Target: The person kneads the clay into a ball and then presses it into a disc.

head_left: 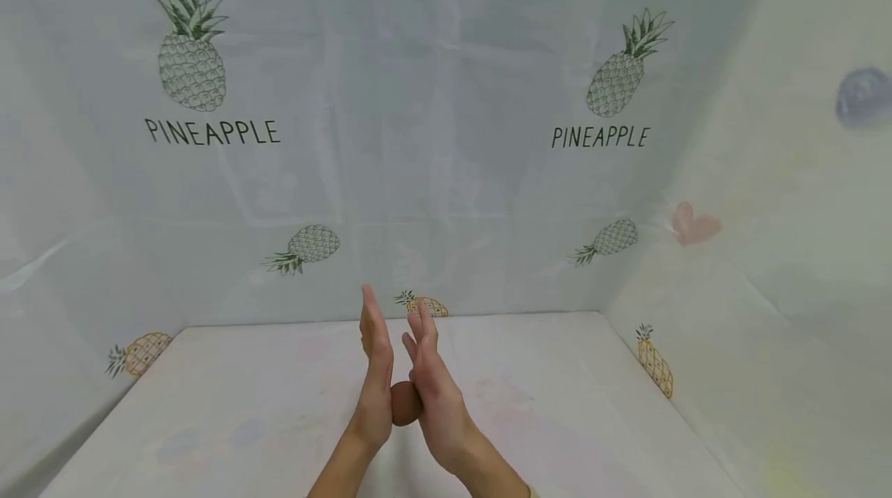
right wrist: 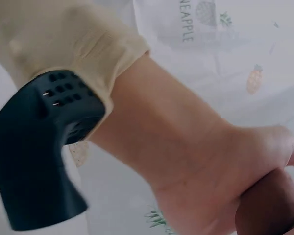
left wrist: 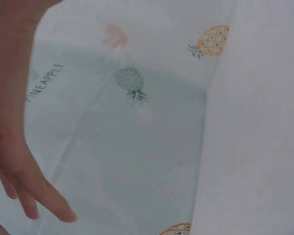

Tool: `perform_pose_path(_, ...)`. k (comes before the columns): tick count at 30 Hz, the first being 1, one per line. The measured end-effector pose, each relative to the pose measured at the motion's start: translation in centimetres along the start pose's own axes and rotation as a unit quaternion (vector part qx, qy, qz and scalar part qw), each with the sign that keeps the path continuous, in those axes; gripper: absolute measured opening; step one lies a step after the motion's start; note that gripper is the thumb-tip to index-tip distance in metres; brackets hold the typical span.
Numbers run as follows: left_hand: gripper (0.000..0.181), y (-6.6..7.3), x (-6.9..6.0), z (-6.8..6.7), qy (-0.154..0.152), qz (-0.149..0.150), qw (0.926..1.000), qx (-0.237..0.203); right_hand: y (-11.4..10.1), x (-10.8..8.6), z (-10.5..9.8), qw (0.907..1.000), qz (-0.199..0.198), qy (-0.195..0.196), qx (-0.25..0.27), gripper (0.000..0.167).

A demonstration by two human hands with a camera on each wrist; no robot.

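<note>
We see the fingers of our left hand (head_left: 377, 374) straight and upright, pointing to twelve o'clock, and those of our right hand (head_left: 435, 386) stretched out too, a little spread and leaning toward eleven; neither set curls round anything. Between the heels of our palms sits a brown ball (head_left: 405, 403), touching both, at about six o'clock from the middle of the head view. At our right wrist we wear a beige sleeve (right wrist: 83, 39) and a dark device (right wrist: 29, 152), which lies near nine o'clock in that wrist's view. Beneath our hands spreads a pale tabletop (head_left: 557, 382). Reckoned from the ball, one large green pineapple print (head_left: 191, 72) marks eleven o'clock on the backdrop (head_left: 432, 134), its twin (head_left: 615, 85) one o'clock, and a pink heart (head_left: 694, 224) two.
</note>
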State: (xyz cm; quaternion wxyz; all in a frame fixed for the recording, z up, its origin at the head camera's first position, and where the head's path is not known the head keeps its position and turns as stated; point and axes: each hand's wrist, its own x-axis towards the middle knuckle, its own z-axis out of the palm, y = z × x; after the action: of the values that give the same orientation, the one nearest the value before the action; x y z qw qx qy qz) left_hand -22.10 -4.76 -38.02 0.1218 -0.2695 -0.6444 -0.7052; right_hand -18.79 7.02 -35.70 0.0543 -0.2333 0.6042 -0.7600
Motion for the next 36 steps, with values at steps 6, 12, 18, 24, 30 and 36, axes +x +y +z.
perform_pose_path(6, 0.060, -0.6, -0.4, 1.6, -0.022, 0.009, 0.9995, 0.020, -0.6, 0.2, -1.1, 0.9955, -0.089, -0.002, 0.033, 0.060)
perform_pose_path(12, 0.061, -0.3, -1.1, 3.0, -0.061, 0.025, 0.9978, -0.002, 0.0, 1.0, -2.8, 0.9866, -0.153, 0.054, 0.010, 0.061)
perform_pose_path(18, 0.063, 0.4, -1.3, 3.2, -0.062, 0.039, 0.9973, 0.005, 1.4, 1.9, -3.3, 0.9908, -0.108, 0.081, -0.007, 0.060)
perform_pose_path(24, 0.064, 0.0, -0.5, 1.7, -0.003, 0.020, 0.9997, 0.009, 2.2, 1.6, -1.8, 0.9997, 0.011, 0.018, -0.013, 0.059)
perform_pose_path(30, 0.064, -0.6, 0.2, -0.2, 0.038, 0.008, 0.9990, 0.022, 1.6, 0.9, -0.4, 0.9996, 0.024, -0.002, 0.014, 0.059)
perform_pose_path(36, 0.063, -1.3, 0.1, 0.4, 0.018, 0.001, 0.9993, 0.032, 0.7, 0.7, -0.7, 0.9979, -0.051, 0.008, 0.039, 0.060)
